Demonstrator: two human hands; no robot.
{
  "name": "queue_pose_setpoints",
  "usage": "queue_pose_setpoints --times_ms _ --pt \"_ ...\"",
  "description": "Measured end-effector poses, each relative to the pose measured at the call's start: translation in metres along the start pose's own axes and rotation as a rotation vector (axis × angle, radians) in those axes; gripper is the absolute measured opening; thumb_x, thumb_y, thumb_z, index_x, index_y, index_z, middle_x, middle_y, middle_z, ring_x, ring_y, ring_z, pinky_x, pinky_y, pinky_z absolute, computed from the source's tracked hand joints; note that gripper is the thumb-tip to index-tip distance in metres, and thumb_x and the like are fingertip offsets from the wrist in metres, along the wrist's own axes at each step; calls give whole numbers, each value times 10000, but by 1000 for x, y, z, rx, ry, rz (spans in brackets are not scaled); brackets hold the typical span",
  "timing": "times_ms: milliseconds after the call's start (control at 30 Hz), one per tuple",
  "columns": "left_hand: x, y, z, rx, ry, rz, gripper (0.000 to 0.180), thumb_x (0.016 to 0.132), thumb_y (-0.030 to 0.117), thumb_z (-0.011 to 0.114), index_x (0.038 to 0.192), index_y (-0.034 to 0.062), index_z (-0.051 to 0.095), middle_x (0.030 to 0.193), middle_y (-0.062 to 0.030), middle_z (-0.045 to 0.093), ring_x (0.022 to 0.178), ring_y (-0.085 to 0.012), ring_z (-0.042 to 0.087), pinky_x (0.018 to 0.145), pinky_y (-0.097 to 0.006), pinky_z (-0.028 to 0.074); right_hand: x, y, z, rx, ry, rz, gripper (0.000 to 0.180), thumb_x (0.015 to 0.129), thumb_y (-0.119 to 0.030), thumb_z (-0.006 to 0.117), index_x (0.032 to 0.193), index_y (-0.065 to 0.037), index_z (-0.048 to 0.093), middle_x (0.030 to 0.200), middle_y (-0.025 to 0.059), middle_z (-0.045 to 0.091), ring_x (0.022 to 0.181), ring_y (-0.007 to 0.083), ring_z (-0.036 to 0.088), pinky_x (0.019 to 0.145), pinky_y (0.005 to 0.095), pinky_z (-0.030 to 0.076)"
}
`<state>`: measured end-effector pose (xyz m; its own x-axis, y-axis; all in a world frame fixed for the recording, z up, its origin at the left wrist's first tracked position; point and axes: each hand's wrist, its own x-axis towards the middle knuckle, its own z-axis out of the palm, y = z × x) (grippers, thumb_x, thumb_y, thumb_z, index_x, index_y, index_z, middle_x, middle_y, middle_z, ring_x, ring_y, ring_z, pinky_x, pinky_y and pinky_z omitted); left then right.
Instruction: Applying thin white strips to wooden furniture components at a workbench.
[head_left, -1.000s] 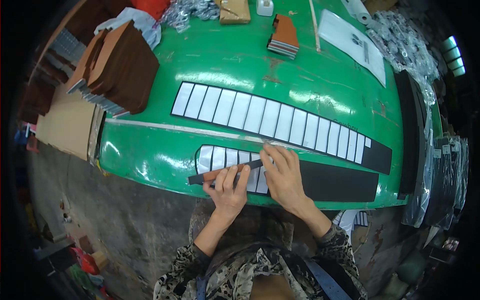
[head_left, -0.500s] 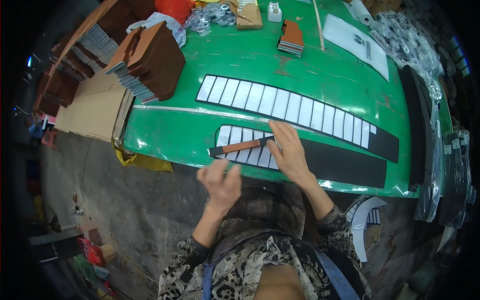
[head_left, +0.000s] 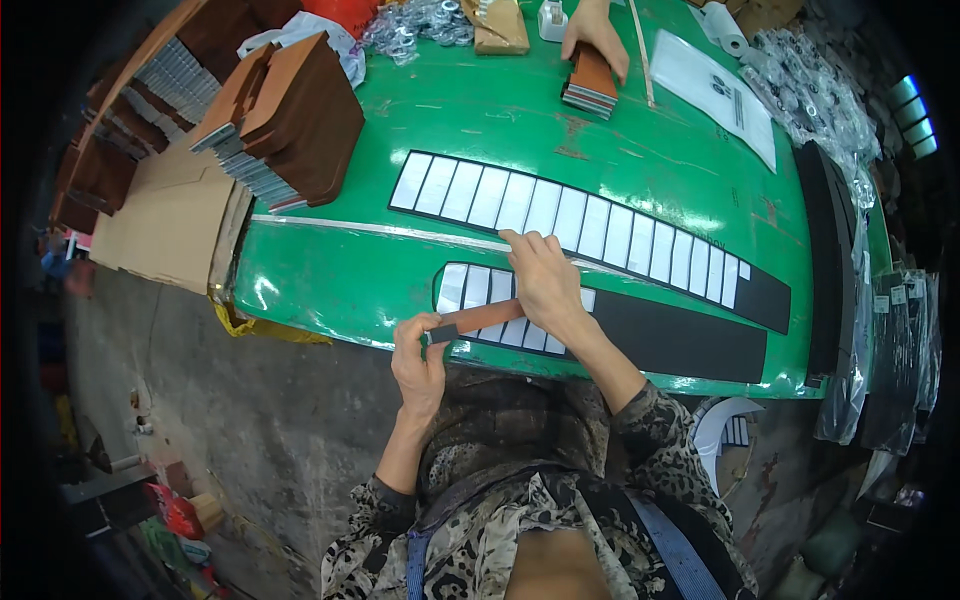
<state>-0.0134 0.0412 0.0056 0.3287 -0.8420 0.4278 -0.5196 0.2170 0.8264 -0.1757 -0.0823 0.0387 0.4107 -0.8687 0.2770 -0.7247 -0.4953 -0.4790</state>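
Observation:
My left hand [head_left: 418, 362] pinches the near end of a narrow brown strip [head_left: 480, 319] at the table's front edge. The strip lies across the white tiles [head_left: 478, 290] of a long black sheet [head_left: 680, 340]. My right hand [head_left: 545, 285] presses flat on that sheet, fingers spread, covering some tiles. A second black sheet [head_left: 765, 300] carrying a long curved row of white rectangles [head_left: 560, 215] lies just behind it on the green table [head_left: 330, 270].
Stacks of brown cut pieces [head_left: 285, 125] and cardboard [head_left: 170, 220] sit at the left. Another person's hand [head_left: 595, 30] rests on a small brown stack [head_left: 590, 85] at the far side. Paper [head_left: 725, 95], bagged metal parts [head_left: 810, 85] and black sheets [head_left: 830, 260] line the right edge.
My left hand came off the sheet, drew back toward me, then took hold of the strip's near end. My right hand stayed pressed on the tiles. Another person's hand appeared at the far stack.

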Motion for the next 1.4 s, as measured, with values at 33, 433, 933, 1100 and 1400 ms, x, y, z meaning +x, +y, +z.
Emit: queue_pose_setpoints --times_ms 33,433,933,1100,1400 --pt "2 1 -1 10 3 37 191 859 29 605 1028 13 516 983 -118 604 912 -237 597 833 -324 454 0 -1 -2 -23 26 -7 270 858 -121 561 1123 -71 556 915 84 567 860 276 529 614 395 497" --pt "40 48 7 -731 -3 -729 281 930 60 515 1201 63 441 1006 -30 538 931 -117 551 768 -310 493 -30 0 -47 952 139 423 352 987 -244 423 1213 16 497 1017 63 588 920 120 523 797 258 434" --pt "138 41 64 -663 -129 -431 452 948 160 509 1348 43 332 1270 -100 460 1230 -216 424 995 -376 382 114 136 -51 704 227 549 346 972 -218 465 1225 1 551 1123 98 606 958 147 565 812 286 466" --pt "230 32 -64 374 291 400 230 776 -61 600 992 20 598 1056 -115 576 1020 -276 546 886 -369 427 195 253 -25 198 331 555 305 945 -185 489 1189 -28 582 1068 167 646 977 253 611 844 369 466" --pt "294 28 -100 1348 109 349 481 731 384 714 1102 98 603 886 -58 629 900 -211 565 777 -412 349 219 259 -38 -147 360 516 331 958 -255 437 1108 -19 615 1065 197 625 1000 340 587 864 417 442"
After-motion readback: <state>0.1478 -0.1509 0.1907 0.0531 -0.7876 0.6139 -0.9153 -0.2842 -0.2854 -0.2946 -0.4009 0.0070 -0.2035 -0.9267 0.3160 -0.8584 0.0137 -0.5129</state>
